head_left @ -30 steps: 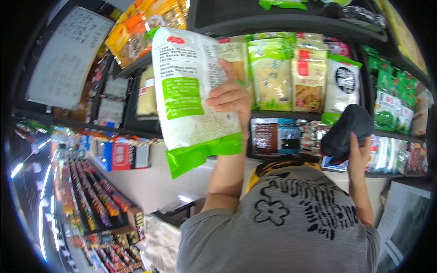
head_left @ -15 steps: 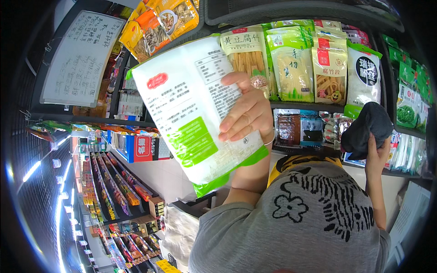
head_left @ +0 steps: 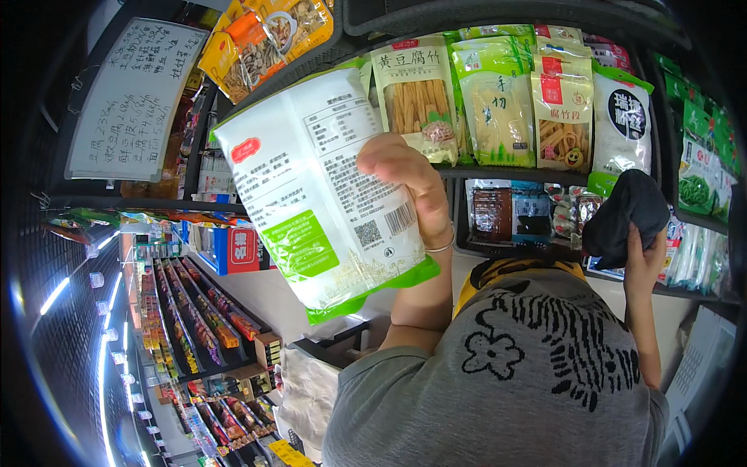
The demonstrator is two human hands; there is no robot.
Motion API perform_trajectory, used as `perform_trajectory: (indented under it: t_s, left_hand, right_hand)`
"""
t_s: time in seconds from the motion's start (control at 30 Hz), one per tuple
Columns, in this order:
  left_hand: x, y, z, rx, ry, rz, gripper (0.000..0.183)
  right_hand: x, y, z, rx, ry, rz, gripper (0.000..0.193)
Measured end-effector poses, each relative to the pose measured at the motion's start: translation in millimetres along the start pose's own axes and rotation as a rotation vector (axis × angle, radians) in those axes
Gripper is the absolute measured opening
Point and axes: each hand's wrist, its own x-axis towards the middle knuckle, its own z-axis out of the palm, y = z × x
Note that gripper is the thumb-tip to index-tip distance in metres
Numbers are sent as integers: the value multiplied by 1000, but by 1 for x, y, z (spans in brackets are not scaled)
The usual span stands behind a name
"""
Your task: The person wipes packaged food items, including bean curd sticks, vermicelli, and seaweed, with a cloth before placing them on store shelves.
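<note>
My left hand (head_left: 416,183) grips the right edge of a white and green plastic food bag (head_left: 284,183), its fingers curled near the printed panel. The bag is tilted, its printed back toward me, with a label table, a code square and a barcode showing. On the right, my right hand (head_left: 644,253) clasps a dark, bunched cloth (head_left: 627,222) in front of the shelf. Behind the food bag's upper right edge stands a bag of dried tofu sticks (head_left: 412,101).
A shelf row holds a green noodle bag (head_left: 498,105), a tofu-piece bag (head_left: 560,117) and a white bag (head_left: 620,128). Yellow packets (head_left: 264,47) lie upper left beside a handwritten whiteboard (head_left: 136,101). Store racks (head_left: 206,311) stand lower left.
The food bag has shifted left and slightly down with my left hand, and more of its print and barcode shows. My right hand and the dark cloth have barely moved.
</note>
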Motion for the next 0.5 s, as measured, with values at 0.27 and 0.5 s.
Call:
perform_trajectory:
  t_s: [0.27,0.5]
  left_hand:
    - [-2,0,11,-26,70,-18,7]
    - [2,-4,13,103,4,51,17]
  right_hand:
    - [-1,4,0,-15,7,-23,41]
    - [0,3,-2,-1,18,-19,41]
